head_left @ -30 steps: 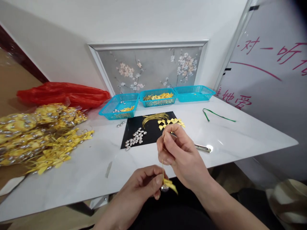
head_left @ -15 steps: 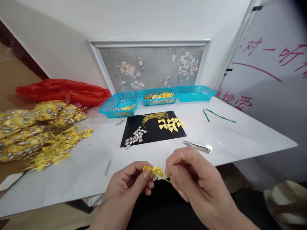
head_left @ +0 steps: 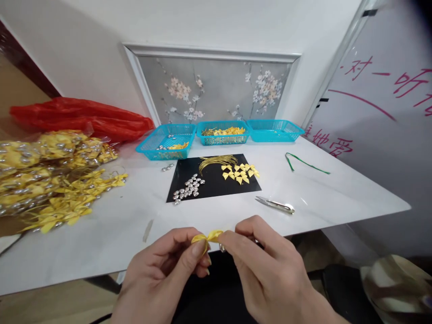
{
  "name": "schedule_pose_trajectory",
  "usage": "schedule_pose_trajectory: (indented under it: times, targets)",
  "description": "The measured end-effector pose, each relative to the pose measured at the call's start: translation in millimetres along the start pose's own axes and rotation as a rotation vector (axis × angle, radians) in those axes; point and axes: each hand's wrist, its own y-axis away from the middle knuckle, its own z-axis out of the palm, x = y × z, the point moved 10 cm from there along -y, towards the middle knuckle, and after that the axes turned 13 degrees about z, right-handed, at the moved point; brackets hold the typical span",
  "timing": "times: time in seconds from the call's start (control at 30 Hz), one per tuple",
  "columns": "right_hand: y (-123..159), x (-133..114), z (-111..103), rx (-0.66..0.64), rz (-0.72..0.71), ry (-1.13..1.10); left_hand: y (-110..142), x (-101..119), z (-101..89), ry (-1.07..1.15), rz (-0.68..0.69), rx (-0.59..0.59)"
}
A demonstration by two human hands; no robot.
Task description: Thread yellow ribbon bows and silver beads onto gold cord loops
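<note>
the left hand pinches a yellow bow by its left loop; the right hand touches its right loop, grip unclear. the left blue basket holds silver beads and yellow pieces, the middle basket a yellow heap.

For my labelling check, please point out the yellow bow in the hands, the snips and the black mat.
Yellow bow (head_left: 207, 238): head view, where its two loops meet.
Snips (head_left: 276, 205): head view, middle of the body.
Black mat (head_left: 212, 185): head view, bare surface near the centre.
</note>
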Motion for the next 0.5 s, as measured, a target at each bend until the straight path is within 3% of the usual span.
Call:
schedule_pose_trajectory:
  times: [0.1,0.27,0.5]
  targets:
    - [0.3,-2.9,-0.2,0.011,-0.021,0.006,1.3,4.5,-0.9,-0.032,0.009,0.029]
    - [1.1,-6.2,1.4,0.005,-0.042,0.021,1.0,14.5,-5.7,-0.057,0.032,0.176]
    - [1.6,-4.3,4.2,-0.042,-0.02,0.045,3.5,14.2,-6.3,-0.094,0.071,0.17]
